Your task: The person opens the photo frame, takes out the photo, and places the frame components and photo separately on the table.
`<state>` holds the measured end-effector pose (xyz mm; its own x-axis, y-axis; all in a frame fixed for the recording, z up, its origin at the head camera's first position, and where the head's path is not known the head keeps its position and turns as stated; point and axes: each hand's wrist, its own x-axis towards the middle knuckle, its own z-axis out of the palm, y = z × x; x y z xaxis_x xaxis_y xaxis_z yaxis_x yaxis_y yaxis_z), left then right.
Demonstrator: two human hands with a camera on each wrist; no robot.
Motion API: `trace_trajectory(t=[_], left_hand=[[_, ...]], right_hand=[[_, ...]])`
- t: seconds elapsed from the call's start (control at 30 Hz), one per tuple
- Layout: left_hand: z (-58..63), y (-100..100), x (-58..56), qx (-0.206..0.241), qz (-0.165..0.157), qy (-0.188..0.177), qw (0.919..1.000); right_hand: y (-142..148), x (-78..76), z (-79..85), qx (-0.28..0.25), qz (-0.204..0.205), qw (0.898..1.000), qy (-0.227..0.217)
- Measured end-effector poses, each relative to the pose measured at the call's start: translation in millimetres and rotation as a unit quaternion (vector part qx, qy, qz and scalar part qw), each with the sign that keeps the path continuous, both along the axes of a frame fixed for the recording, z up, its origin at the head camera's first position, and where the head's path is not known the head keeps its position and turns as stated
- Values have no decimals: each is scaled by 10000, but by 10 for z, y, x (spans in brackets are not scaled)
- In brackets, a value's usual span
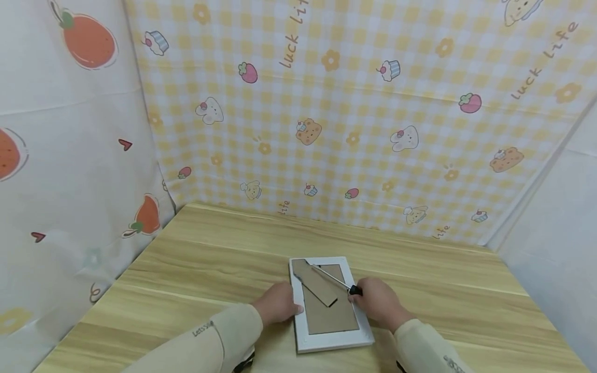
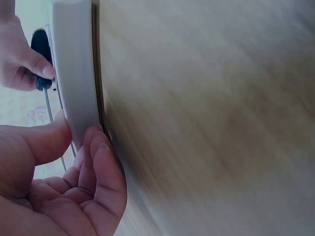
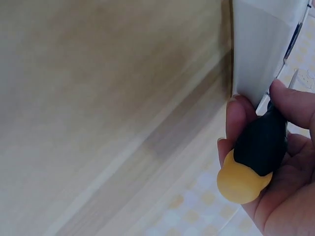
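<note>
A white picture frame (image 1: 333, 340) lies on the table with its brown backing board (image 1: 332, 322) facing up. Slanting across the board is a brown stand leg (image 1: 322, 290). My left hand (image 1: 278, 303) grips the frame's left side, thumb on top and fingers against the outer edge, as the left wrist view shows. In my right hand (image 1: 379, 301), by the frame's right side, is a screwdriver (image 1: 356, 290). Its black and yellow handle (image 3: 261, 142) is held between thumb and fingers. The thin metal shaft reaches over the board, with its tip near the leg's upper end.
The wood-patterned table (image 1: 210, 248) extends around the frame. Behind it hangs a yellow checked cloth (image 1: 280, 155). A white cloth with fruit prints (image 1: 84, 181) is on the left, and a pale cloth (image 1: 555, 217) on the right.
</note>
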<state>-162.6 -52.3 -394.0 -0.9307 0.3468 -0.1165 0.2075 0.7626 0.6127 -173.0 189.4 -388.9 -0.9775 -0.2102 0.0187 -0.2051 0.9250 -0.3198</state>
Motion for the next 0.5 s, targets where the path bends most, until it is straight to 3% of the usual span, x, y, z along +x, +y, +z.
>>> trace_trajectory(t=[0.5], left_hand=[[17,29,91,25,291,23,9996]], right_hand=[[-24,-90,50,-2,172,9997,-200]])
